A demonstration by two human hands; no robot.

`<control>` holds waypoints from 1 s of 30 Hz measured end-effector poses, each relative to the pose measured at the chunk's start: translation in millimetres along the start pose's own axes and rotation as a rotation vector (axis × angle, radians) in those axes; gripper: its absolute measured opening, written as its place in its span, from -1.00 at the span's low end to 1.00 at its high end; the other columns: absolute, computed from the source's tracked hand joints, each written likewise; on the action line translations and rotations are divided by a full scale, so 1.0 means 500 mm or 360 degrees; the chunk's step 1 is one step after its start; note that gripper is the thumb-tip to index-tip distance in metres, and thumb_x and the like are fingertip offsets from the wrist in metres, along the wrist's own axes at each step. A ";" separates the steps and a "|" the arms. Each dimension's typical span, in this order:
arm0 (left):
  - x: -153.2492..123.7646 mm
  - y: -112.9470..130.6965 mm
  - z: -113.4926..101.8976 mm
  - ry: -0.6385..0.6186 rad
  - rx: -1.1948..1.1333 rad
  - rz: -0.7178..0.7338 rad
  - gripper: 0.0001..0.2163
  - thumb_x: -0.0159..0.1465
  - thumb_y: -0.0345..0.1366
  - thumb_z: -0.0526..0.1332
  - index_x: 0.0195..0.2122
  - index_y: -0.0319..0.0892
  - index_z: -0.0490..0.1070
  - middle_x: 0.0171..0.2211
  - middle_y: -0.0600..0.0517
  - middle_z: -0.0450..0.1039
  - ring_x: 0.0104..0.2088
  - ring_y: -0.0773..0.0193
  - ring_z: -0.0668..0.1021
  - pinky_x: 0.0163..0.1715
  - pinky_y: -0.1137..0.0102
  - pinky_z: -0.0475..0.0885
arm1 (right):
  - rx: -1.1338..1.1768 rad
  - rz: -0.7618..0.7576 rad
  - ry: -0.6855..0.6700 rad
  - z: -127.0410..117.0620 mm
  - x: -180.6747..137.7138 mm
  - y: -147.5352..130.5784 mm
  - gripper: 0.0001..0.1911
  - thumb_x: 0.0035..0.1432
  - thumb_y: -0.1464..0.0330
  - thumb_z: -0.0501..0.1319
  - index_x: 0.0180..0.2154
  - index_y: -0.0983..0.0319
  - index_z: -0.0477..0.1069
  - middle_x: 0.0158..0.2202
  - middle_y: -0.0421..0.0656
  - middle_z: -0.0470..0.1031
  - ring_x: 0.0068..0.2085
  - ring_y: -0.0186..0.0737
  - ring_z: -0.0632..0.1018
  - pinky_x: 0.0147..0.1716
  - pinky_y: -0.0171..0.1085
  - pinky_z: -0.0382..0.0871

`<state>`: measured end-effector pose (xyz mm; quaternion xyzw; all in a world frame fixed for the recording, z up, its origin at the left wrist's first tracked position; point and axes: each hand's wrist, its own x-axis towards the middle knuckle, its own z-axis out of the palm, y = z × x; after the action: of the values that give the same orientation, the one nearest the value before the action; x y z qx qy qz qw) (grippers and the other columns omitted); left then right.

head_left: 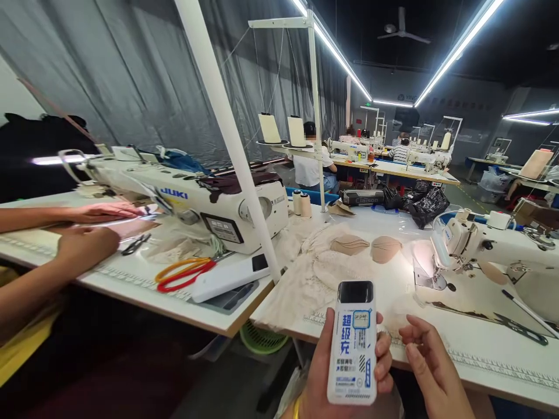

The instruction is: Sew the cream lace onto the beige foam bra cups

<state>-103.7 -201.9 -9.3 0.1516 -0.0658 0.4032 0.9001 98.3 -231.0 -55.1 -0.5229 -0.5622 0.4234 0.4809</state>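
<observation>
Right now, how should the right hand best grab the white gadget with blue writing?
I'd pinch the white gadget by its long edges at the dark top end, with the right hand coming from the right. That end sticks out free, while the left hand wraps lower down. Its narrow, blocky shape should suit a pinch.

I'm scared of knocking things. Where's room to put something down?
Try the white tabletop between the tan pieces and the right sewing machine, or between that machine and the ruler, left of the black snips. It's crowded around the lace and the red and orange handles.
</observation>
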 end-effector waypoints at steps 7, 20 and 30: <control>-0.008 -0.026 -0.032 0.0512 0.0377 0.0011 -0.30 0.29 0.32 0.20 -0.01 -0.32 0.58 -0.17 -0.17 0.57 -0.16 0.09 0.59 -0.05 0.30 0.41 | 0.0314 -0.0009 0.0063 0.053 -0.018 -0.026 -0.42 0.30 -0.06 0.26 0.24 0.03 0.39 0.11 -0.03 0.53 0.01 -0.01 0.60 -0.08 -0.20 0.58; -0.002 -0.050 -0.018 0.0610 0.0669 0.0005 -0.43 0.30 0.21 0.27 -0.07 -0.30 0.58 -0.14 -0.18 0.59 0.00 -0.02 0.59 0.09 0.26 0.39 | 0.0224 -0.0178 0.0025 0.073 -0.020 -0.045 -0.52 0.30 -0.04 0.25 0.14 0.01 0.45 0.05 -0.09 0.48 -0.04 -0.05 0.58 -0.13 -0.28 0.55; -0.005 -0.018 -0.036 0.0658 0.0151 -0.0090 -0.38 0.29 0.23 0.20 -0.08 -0.34 0.55 -0.28 -0.10 0.57 -0.34 0.21 0.58 -0.23 0.38 0.45 | 0.0291 -0.0218 0.0070 0.087 -0.028 -0.049 -0.52 0.29 -0.06 0.26 0.09 0.06 0.52 0.07 -0.03 0.47 -0.05 -0.03 0.58 -0.13 -0.23 0.58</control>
<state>-98.8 -203.7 -28.9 0.1097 0.1435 0.4029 0.8972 50.8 -245.9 -40.5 -0.4463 -0.5449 0.4274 0.5668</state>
